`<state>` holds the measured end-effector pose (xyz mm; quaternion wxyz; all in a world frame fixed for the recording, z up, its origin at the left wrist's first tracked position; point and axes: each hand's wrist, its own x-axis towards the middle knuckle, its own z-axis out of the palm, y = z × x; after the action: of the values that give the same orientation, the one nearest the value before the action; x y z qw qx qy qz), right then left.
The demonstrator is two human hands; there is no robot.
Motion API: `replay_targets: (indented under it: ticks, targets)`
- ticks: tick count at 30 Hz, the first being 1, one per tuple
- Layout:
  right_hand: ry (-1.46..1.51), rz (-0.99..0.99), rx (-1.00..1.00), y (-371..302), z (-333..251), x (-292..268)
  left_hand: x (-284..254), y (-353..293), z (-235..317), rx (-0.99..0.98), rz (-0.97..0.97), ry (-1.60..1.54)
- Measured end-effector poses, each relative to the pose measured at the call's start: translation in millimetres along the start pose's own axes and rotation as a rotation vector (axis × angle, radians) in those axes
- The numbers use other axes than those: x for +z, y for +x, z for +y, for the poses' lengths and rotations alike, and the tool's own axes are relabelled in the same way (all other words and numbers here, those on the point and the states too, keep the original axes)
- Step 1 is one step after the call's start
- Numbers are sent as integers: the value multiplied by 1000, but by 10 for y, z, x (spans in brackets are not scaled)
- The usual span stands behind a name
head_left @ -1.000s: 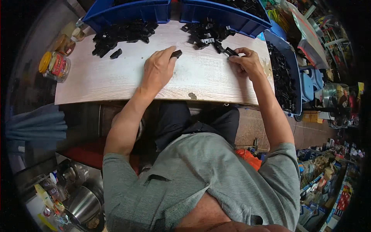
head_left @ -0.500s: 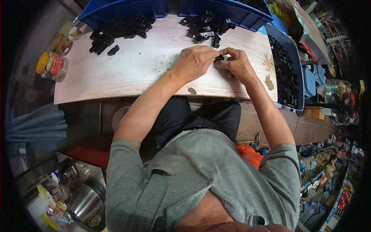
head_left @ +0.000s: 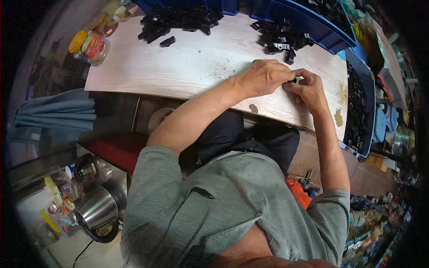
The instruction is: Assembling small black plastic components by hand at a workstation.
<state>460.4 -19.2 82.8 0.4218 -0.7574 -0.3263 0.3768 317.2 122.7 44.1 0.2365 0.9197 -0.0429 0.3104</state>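
Tabletop [head_left: 170,67] | blue bin [head_left: 324,32]: black parts [head_left: 327,8] | left hand [head_left: 267,78], right hand [head_left: 311,91] at black piece [head_left: 293,80]

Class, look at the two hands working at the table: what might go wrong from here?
The small black part is mostly hidden between the left hand and right hand, so it might slip unnoticed.
The pile of black parts just beyond the hands might scatter if knocked.
The jar by the left edge of the table might fall if bumped.
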Motion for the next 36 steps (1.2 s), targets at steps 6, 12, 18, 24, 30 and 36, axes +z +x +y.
replay_targets:
  ticks: [6,12,18,24,30,36]
  targets:
    - [-18,18,0,-6,-11,-13,2,-68,151,16,93,145]
    - [-27,7,-10,2,-6,-4,-10,-87,241,-47,77,143]
    - [-71,-7,-43,24,-8,51,-14,-162,204,-80,-28,219]
    - [173,120,-6,-15,100,-102,-503,-560,-103,-268,421,399]
    - [309,321,65,104,361,-659,-1537,-1324,-648,-683,372,842]
    - [433,689,66,359,665,-1405,-1486,-1264,-852,-616,298,798]
